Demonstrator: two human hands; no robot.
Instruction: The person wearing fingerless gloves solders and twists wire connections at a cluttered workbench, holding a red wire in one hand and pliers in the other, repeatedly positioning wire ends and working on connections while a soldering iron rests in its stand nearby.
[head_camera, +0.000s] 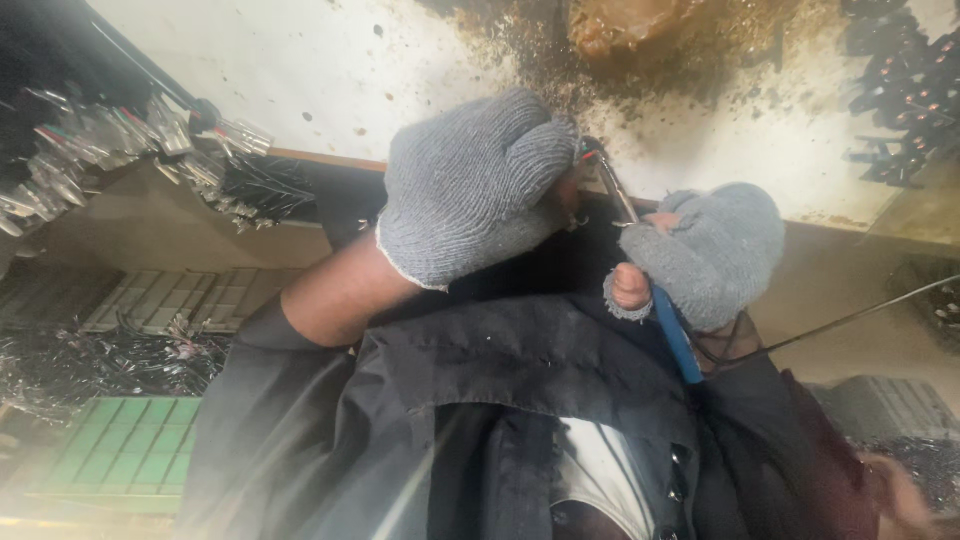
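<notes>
Gripping blue-handled tool (672, 335), R hand (705, 255); L hand (475, 185) fisted over stained white bench (300, 70).

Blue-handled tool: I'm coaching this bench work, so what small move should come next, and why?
Probably a slight nudge of the blue-handled tool so that its metal tip settles on the coloured wire ends. The left hand is fisted around those ends, the right hand grips the tool, and the tip already sits right beside them.
</notes>
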